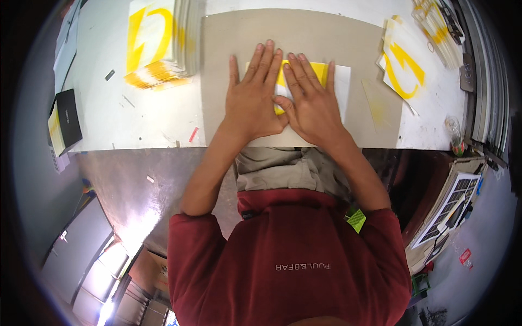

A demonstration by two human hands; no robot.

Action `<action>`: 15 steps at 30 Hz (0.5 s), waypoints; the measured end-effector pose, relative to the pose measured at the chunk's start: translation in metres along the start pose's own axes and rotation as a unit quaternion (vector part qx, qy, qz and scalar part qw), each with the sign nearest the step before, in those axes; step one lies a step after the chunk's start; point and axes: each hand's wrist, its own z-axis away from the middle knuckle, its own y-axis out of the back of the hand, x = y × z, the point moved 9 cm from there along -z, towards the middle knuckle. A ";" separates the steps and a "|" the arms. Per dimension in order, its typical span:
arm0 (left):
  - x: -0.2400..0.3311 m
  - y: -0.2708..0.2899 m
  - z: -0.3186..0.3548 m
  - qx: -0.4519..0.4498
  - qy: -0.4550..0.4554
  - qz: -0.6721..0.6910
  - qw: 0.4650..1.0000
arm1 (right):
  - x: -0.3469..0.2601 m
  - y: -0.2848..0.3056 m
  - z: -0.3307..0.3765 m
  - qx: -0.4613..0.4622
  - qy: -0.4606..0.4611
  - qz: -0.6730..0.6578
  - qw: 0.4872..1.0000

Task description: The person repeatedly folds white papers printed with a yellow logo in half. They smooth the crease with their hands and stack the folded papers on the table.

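Note:
A white sheet with yellow areas [342, 89] lies on a beige-grey board [228, 32] at the table's front edge. My left hand [251, 106] is spread flat over the sheet's left side, its fingers reaching past the far edge. On the right part rests my right hand [316, 103], palm down with fingers stretched out. The two hands touch or nearly touch at the thumbs, and yellow shows between them. Neither hand grips anything. Much of the sheet is hidden beneath my hands.
A thick stack of white sheets with yellow shapes [149, 38] stands far left. More yellow-marked sheets [402, 65] and another stack [435, 32] lie far right. A thin yellow-stained piece [377, 106] is on the board's right. A black box [68, 122] sits at the left edge.

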 end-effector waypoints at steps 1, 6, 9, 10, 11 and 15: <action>-0.001 -0.001 0.001 -0.003 -0.001 -0.017 1.000 | 0.001 -0.003 0.005 -0.006 0.002 -0.019 1.000; 0.000 0.001 0.000 -0.033 0.004 0.011 0.999 | 0.062 0.029 0.042 -0.026 -0.080 0.107 0.991; -0.001 0.000 -0.002 -0.018 0.005 0.029 0.999 | 0.062 0.045 0.046 0.014 -0.080 0.146 0.986; 0.000 0.001 -0.001 -0.012 0.015 0.009 1.000 | 0.059 0.053 0.046 0.033 -0.073 0.162 0.984; 0.005 0.004 0.003 -0.006 0.026 -0.011 1.000 | 0.072 0.067 0.059 0.082 -0.132 0.148 0.977; 0.024 0.002 0.021 0.030 0.036 -0.037 0.998 | 0.118 0.099 0.127 0.149 -0.312 0.119 0.931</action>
